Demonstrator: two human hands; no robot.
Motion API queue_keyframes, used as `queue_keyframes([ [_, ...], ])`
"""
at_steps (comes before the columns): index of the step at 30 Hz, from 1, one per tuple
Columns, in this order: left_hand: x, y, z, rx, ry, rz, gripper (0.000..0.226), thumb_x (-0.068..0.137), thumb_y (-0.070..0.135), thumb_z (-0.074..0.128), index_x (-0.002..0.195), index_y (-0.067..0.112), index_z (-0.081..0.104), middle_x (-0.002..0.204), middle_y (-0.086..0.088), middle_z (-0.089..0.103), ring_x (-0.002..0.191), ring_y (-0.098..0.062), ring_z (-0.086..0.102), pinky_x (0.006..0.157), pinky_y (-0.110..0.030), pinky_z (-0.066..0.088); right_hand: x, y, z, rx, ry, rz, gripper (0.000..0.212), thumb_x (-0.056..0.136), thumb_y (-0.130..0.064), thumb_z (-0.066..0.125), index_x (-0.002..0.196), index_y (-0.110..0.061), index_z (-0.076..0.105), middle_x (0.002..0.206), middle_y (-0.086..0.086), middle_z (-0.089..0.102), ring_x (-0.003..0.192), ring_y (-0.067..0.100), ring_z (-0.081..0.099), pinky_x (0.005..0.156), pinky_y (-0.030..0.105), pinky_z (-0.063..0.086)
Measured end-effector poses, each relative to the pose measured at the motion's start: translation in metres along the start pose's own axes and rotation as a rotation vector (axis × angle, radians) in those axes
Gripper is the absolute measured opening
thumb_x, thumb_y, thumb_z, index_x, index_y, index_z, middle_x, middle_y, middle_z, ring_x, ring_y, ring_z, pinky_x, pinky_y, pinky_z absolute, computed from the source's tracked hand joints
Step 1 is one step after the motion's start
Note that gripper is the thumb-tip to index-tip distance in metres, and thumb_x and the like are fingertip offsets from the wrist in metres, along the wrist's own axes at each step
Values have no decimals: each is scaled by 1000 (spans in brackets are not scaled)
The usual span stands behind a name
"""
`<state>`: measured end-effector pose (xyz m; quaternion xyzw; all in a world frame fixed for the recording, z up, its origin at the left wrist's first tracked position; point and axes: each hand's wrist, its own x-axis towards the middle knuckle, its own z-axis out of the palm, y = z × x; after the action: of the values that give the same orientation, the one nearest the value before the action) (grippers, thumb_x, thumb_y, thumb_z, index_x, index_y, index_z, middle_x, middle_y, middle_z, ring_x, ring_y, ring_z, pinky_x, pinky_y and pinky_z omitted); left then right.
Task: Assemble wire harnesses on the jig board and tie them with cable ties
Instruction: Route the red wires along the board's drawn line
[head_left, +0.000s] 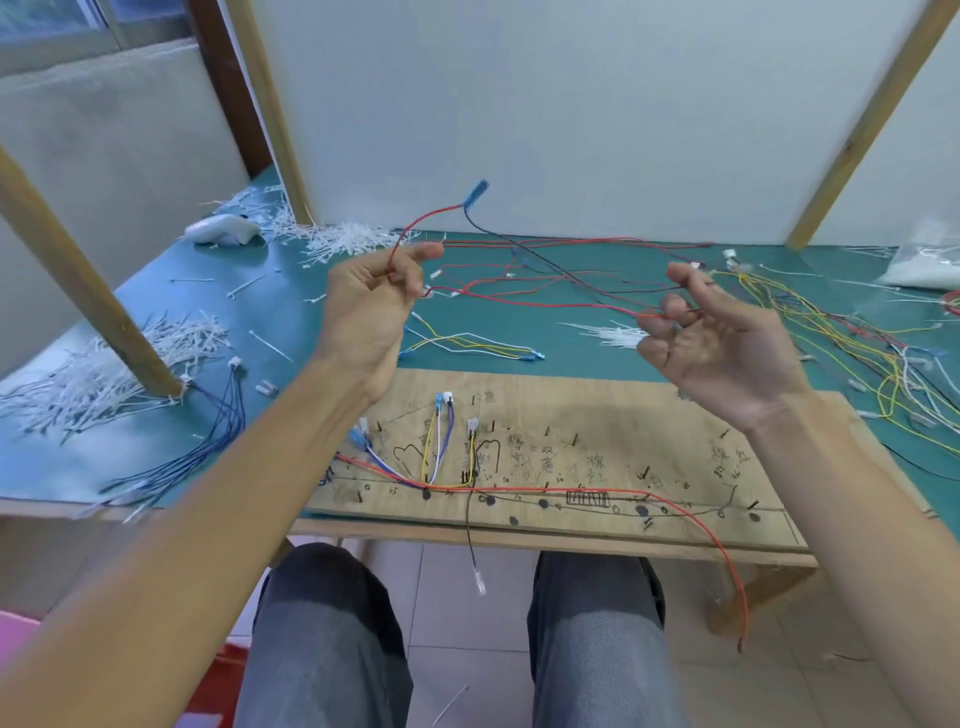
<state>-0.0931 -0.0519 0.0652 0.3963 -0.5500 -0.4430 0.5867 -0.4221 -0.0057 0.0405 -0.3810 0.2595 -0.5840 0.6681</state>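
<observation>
My left hand (374, 296) pinched a red wire (519, 303) below its blue terminal (478, 189), and my right hand (717, 338) pinched the same wire further along, both raised above the jig board (675, 415). A few routed wires (519, 489) sat among the board's pins, with no tie visible on them. Judged early: more wires lay loose on the worktop (291, 312), and the cable ties (608, 332) beyond the board were yet to be fitted
</observation>
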Motion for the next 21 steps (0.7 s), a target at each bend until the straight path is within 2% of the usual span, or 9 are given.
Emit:
queue_keyframes([
  [4,3,-15,9,623,-123,-44,34,101,2,50,95,29,71,117,10,56,131,-20,44,109,-42,41,-11,-2,6,-127,-89,-40,28,99,-14,55,104,-20,81,91,-3,72,98,24,72,81,34,60],
  [5,3,-17,8,751,-174,-55,30,102,9,53,104,34,70,116,5,52,129,-22,40,110,-40,36,-12,-4,7,-175,-104,-37,28,98,-12,55,104,-19,82,91,-2,73,101,25,72,84,35,61],
  [7,3,-16,4,864,-252,-32,33,98,14,63,116,42,67,116,-1,50,115,-19,43,99,-32,30,-13,-7,7,-268,-116,-42,27,95,-10,58,105,-15,82,92,2,72,104,26,71,88,37,60],
  [10,5,-1,-1,621,-302,-109,32,93,17,74,115,40,70,96,-1,52,75,-8,48,72,-29,40,-13,-8,3,-347,-124,-58,26,95,-5,61,108,-11,82,96,6,71,109,29,65,91,42,58],
  [13,12,24,-10,442,-358,-289,20,95,17,76,111,29,75,76,-1,51,54,-9,45,48,-23,39,-13,-6,-2,-395,-155,-48,24,93,-5,65,109,-9,82,99,8,71,111,28,64,94,42,57],
  [14,14,33,-12,348,-400,-335,18,96,12,74,111,23,75,75,-2,55,53,-10,48,46,-22,42,-13,-5,-3,-426,-161,-42,24,92,-6,66,110,-8,82,100,8,71,110,26,64,95,41,57],
  [17,17,57,-12,151,-472,-364,17,101,-2,60,98,10,71,92,-14,68,78,-24,73,67,-29,62,-13,1,-8,-435,-147,-48,30,89,-7,70,117,-9,80,104,9,72,109,24,65,96,38,57],
  [19,15,66,-10,110,-462,-281,30,99,-13,48,85,7,65,91,-16,68,87,-28,73,77,-34,63,-12,4,-12,-326,-98,-79,43,87,-4,70,129,-13,75,102,5,71,110,25,63,93,37,55],
  [21,8,73,-9,69,-445,-200,35,91,-18,40,76,8,56,89,-15,65,85,-26,70,77,-36,61,-11,3,-17,-232,-41,-103,56,87,0,67,140,-18,67,97,0,65,109,22,60,93,34,53],
])
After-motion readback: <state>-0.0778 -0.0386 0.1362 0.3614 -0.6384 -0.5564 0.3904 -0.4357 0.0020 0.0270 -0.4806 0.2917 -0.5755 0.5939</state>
